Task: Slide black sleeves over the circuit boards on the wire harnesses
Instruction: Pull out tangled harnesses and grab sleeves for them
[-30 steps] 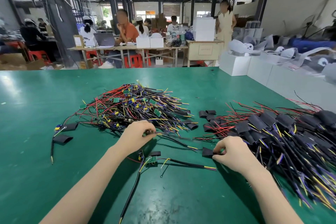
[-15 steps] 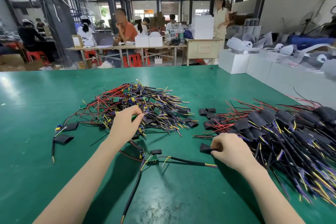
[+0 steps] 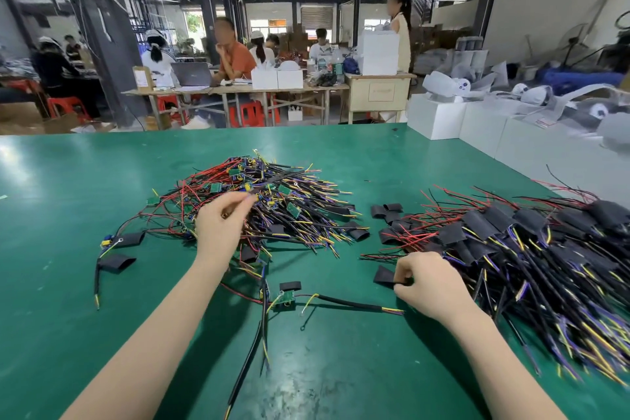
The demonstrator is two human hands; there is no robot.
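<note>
Though piles close, green table (image 3: 85,181) bare leftward.

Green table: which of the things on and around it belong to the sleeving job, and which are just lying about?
Job:
- left hand pinching a wire from the bare harness pile
- right hand gripping a black sleeve
- single harness with its green board uncovered
- loose sleeves
- sleeved pile

Lying about:
- white boxes
- laptop
- red stools

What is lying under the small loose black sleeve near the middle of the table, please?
A bare green circuit board on its wire harness lies just below the sleeve, touching its near edge. Whether anything sits beneath the sleeve itself is hidden.
</note>
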